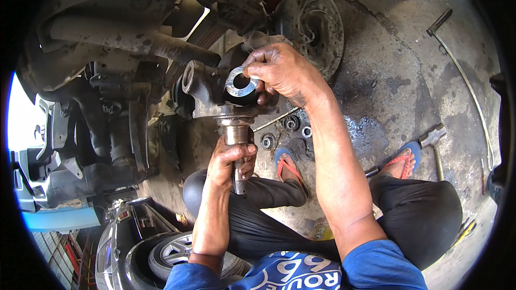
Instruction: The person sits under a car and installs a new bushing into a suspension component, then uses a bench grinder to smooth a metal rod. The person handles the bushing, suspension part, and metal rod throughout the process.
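Left hand (pixel 228 160) wraps firmly round a metal shaft (pixel 237 133) below its flange (pixel 242 111); right hand (pixel 277 72) pinches a flat ring (pixel 232 88) by its edge, beyond the flange. A steady shaft and rim-only pinch should help control.

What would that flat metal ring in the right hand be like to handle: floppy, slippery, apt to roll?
The flat metal ring, pinched in the right hand, is probably stiff: its broad band shows no sag. Its shiny face may be slippery. Being round, it would likely roll if stood on edge.
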The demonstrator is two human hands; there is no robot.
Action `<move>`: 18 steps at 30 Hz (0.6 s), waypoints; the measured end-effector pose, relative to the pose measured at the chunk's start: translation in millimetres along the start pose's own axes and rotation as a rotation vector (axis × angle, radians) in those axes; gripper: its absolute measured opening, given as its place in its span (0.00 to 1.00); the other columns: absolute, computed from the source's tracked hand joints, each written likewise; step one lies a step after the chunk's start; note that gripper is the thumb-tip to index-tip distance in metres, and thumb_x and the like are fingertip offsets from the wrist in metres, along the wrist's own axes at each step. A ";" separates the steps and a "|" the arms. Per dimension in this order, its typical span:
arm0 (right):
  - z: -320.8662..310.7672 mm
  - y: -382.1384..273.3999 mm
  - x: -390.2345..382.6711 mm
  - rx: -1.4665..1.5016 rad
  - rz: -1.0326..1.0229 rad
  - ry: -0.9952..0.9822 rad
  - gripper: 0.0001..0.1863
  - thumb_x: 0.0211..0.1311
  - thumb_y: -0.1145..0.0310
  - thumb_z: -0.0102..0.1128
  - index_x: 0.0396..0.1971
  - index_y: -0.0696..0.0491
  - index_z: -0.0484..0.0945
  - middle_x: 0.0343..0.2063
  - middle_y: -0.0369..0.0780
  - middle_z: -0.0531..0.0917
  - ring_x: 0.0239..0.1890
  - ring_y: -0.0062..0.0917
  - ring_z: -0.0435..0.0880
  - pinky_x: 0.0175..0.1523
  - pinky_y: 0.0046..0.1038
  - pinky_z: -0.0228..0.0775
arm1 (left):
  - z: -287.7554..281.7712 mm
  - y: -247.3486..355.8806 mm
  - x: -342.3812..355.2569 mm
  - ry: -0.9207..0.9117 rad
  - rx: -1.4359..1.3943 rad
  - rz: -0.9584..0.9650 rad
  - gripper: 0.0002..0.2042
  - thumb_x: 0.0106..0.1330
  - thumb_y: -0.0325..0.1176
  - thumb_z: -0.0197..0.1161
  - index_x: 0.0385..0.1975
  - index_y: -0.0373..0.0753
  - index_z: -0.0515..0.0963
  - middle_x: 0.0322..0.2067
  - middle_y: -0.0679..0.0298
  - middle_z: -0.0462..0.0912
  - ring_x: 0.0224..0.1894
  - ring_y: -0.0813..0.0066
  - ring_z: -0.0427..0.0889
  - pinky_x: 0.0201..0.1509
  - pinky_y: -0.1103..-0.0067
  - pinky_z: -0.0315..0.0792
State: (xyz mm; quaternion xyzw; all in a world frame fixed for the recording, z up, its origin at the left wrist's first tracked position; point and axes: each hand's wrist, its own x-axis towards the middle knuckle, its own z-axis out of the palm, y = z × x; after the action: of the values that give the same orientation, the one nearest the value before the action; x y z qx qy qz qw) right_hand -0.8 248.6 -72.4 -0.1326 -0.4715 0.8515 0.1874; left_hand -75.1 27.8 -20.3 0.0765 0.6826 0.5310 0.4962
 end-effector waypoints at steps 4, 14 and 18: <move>-1.7 -1.4 2.4 -0.030 -0.026 0.009 0.12 0.60 0.67 0.62 0.31 0.62 0.85 0.19 0.38 0.82 0.20 0.21 0.81 0.25 0.25 0.76 | -0.3 -0.8 -0.1 0.008 0.007 0.007 0.15 0.55 0.27 0.69 0.41 0.34 0.73 0.18 0.65 0.69 0.09 0.81 0.62 0.09 0.82 0.57; 0.6 -3.9 5.7 0.015 -0.041 0.016 0.10 0.61 0.69 0.62 0.34 0.61 0.85 0.17 0.34 0.76 0.16 0.15 0.72 0.22 0.24 0.75 | 2.3 1.8 -0.5 0.000 0.010 0.005 0.16 0.54 0.28 0.69 0.40 0.34 0.73 0.19 0.65 0.69 0.09 0.82 0.62 0.10 0.83 0.57; 2.0 -3.1 8.7 0.042 -0.035 0.009 0.10 0.61 0.69 0.62 0.34 0.62 0.84 0.17 0.35 0.76 0.16 0.16 0.72 0.22 0.25 0.76 | 1.6 1.5 -0.2 -0.003 0.009 0.005 0.16 0.54 0.28 0.70 0.41 0.34 0.73 0.19 0.65 0.69 0.09 0.82 0.62 0.10 0.82 0.57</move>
State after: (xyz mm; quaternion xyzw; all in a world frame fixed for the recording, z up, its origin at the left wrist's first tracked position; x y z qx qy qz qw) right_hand -8.8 252.4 -69.2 -0.1242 -0.4548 0.8572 0.2072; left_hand -74.4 29.3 -18.9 0.0814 0.6841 0.5291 0.4955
